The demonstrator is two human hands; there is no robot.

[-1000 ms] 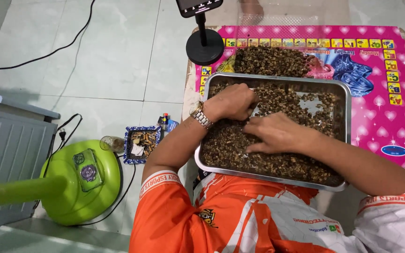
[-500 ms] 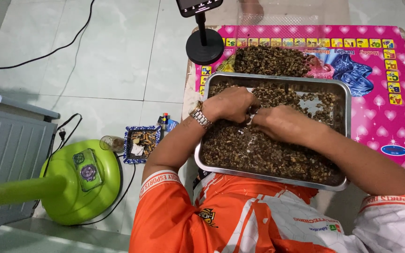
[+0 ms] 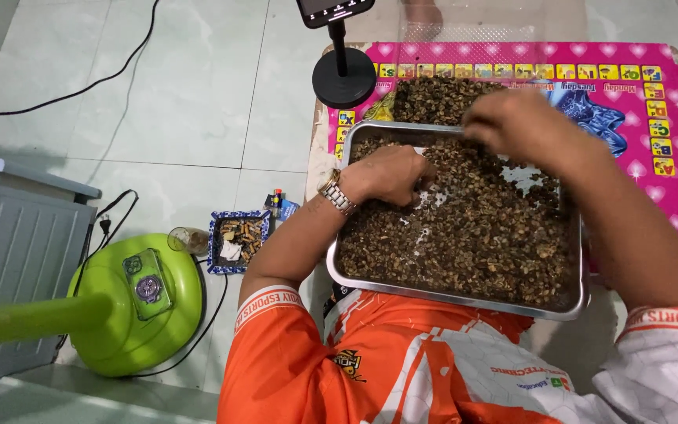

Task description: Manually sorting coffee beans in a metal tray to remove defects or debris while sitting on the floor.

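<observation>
Left hand [image 3: 386, 174] rests curled, fingers buried in the dark small pieces [image 3: 464, 235] filling the metal tray [image 3: 339, 259], grip unclear; right hand [image 3: 515, 126], blurred, hovers over the tray's far rim near the loose pile [image 3: 441, 98], closure untellable—pieces could spill onto the pink mat [image 3: 653, 204].

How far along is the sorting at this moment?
Looks done: a pile of brown pieces lies on the pink mat beyond the tray. In hand: the left hand rests in the tray's pieces; the right hand, blurred, is over the tray's far edge beside the pile; whether it holds anything I cannot tell. Left: the tray is mostly full, with only a small bare patch.
</observation>
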